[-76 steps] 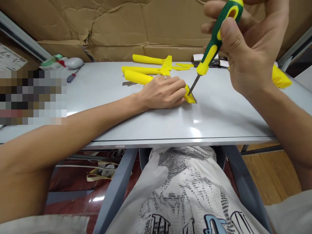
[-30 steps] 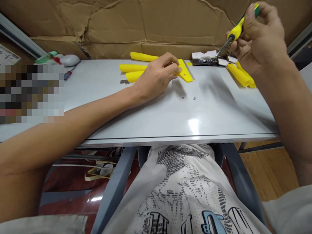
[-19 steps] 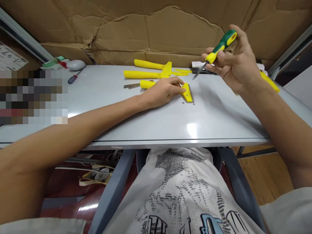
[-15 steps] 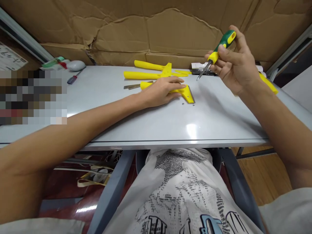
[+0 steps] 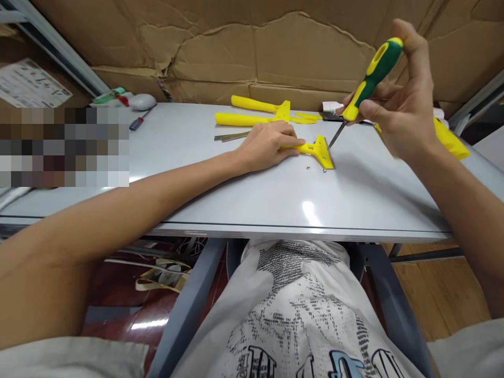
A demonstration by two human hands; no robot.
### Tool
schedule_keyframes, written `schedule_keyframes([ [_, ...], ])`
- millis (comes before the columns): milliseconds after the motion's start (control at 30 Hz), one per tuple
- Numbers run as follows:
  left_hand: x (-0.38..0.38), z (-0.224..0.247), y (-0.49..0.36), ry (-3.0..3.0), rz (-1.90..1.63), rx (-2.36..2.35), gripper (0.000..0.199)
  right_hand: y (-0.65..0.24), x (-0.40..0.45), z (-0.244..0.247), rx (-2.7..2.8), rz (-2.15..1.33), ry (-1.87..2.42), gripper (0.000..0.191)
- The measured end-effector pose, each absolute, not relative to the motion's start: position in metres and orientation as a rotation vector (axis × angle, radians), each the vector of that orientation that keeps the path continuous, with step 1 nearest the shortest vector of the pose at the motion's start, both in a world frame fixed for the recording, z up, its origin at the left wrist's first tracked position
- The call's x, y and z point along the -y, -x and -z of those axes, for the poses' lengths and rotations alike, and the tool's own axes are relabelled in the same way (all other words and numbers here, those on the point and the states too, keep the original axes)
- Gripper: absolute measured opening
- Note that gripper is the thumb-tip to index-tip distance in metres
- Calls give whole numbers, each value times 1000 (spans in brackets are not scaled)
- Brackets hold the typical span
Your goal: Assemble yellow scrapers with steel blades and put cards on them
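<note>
My left hand [image 5: 271,144] is wrapped over the handle of a yellow scraper [image 5: 322,151] lying on the table, its wide head pointing right with a blade along the edge. In my right hand [image 5: 411,100] is a screwdriver [image 5: 376,73] with a green and yellow grip, tilted down to the left. Its tip is at or close to the scraper head; contact is hard to make out. Small screws or nuts [image 5: 308,168] lie just below the head. Metal blades [image 5: 235,136] rest left of my left hand, partly covered by it.
Two more yellow scrapers [image 5: 240,119] lie behind my left hand. A small dark-and-white box [image 5: 332,111] stands at the back, and yellow parts [image 5: 451,139] lie at the right. Another screwdriver [image 5: 137,123] and a grey rounded object [image 5: 142,101] are at the left. Cardboard [image 5: 220,52] walls the back.
The screwdriver has come down to the scraper's head and now points more steeply. My left hand stays on the scraper. The whole view has shifted slightly.
</note>
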State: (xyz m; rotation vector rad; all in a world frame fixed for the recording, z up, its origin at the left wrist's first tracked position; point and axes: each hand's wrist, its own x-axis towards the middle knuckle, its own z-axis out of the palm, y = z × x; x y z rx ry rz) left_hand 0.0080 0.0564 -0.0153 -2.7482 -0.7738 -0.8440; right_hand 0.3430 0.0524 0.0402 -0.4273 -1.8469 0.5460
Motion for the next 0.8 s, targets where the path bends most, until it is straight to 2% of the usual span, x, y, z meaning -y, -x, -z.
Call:
schedule_keyframes([
  [167, -57, 17, -6, 2706, 890, 734, 32, -337, -47, -32, 1930, -621, 543, 108],
  [400, -55, 16, -7, 2714, 869, 743, 36, -331, -32, -36, 1936, -670, 635, 105],
  [533, -56, 16, -6, 2721, 872, 738, 40, -328, -28, -38, 1926, -676, 640, 97],
  [800, -57, 17, -5, 2749, 882, 748, 44, -325, -34, -35, 1939, -651, 524, 100],
])
